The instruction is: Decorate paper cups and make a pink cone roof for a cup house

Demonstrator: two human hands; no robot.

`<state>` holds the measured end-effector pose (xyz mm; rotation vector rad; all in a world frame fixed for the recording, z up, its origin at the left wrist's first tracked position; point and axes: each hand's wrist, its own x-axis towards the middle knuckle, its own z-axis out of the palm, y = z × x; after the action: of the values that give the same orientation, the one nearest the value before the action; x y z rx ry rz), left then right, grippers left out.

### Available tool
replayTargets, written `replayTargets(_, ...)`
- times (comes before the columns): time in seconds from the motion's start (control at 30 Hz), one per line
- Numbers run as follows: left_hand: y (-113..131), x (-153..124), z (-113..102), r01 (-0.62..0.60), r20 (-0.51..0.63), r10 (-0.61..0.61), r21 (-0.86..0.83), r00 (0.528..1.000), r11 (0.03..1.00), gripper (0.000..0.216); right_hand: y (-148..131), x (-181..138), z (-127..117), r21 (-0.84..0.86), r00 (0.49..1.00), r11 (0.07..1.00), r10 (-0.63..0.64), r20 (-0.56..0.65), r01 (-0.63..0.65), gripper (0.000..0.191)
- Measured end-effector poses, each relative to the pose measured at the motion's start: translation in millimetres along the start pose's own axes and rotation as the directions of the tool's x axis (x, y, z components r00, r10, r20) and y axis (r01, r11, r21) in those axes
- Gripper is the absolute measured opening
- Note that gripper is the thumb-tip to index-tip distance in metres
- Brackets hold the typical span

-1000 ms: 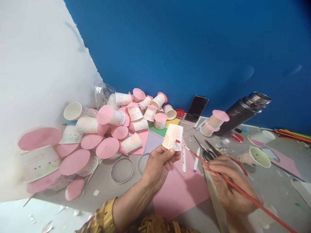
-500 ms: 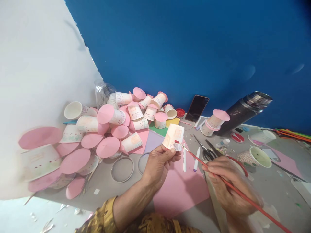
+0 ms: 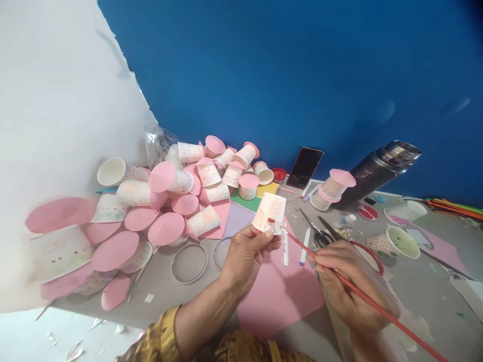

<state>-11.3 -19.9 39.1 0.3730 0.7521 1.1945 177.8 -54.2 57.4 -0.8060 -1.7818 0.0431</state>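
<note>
My left hand (image 3: 245, 256) grips a white paper cup (image 3: 269, 207) upside down by its rim. An orange window and some purple strokes are drawn on the cup's side. Between the fingers of my right hand (image 3: 350, 281) is a long red paintbrush (image 3: 381, 304). Its red-loaded tip meets the lower side of the cup, or is just in front of it; which one I cannot tell. Below both hands lies a pink sheet of paper (image 3: 279, 301). Two white markers (image 3: 305, 247) rest on the table beside the cup.
A heap of decorated cups with pink paper roofs (image 3: 166, 229) fills the left. Scissors (image 3: 320, 236), a phone (image 3: 305, 167), a dark flask (image 3: 377, 173), two stacked roofed cups (image 3: 335, 186) and a patterned cup (image 3: 396, 244) stand or lie at the right. Two rings (image 3: 189, 263) lie left of my hand.
My right hand has shifted slightly, carrying the brush tip a little left across the lower part of the cup. My left hand holds the cup nearly still.
</note>
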Motion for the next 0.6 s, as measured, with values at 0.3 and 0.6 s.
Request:
replayTargets(0.3,-0.1,2.0,0.1,-0.011,-0.017,0.012,0.047,1.000,0.999,0.033,1.7,-4.9,-2.9,-0.005,0.996,0.999,0.046,-0.083,-0.046,0.023)
replayTargets(0.6,-1.7,0.9,-2.5,-0.025,-0.052,0.034,0.163,0.998,0.986,0.031,-2.7,3.6,-2.3,0.001,1.000,1.000,0.006,-0.018,-0.006,0.022)
